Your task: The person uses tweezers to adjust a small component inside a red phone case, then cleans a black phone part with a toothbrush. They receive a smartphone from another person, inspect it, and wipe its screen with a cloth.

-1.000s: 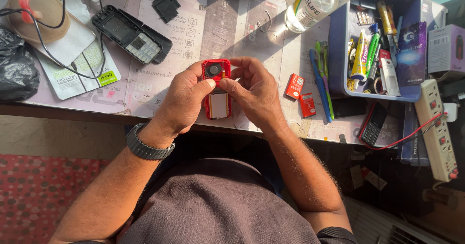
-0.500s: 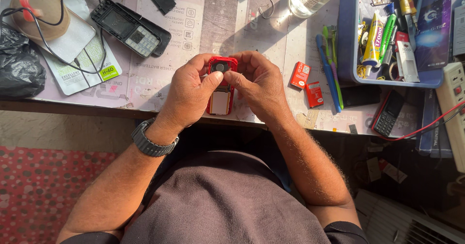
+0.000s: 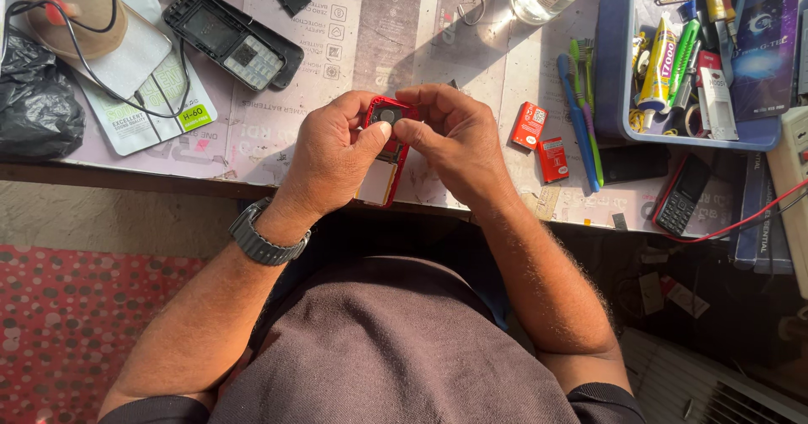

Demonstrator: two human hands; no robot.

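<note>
The small red phone (image 3: 385,151) is open at the back, with its inner parts showing, so the work on it looks partly done and the cover looks not yet back on. The left hand (image 3: 337,151) is curled shut around the phone's side, thumb on top. The right hand (image 3: 459,142) pinches its top edge with bent fingers. Just past the right hand lie two little red parts (image 3: 540,142) on the tabletop (image 3: 404,45). Farther from the left hand lies a black phone shell (image 3: 231,37).

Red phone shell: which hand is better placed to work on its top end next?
Probably the right hand: its fingers pinch at the top of the red phone shell, while the left hand wraps the body and steadies it.
</note>
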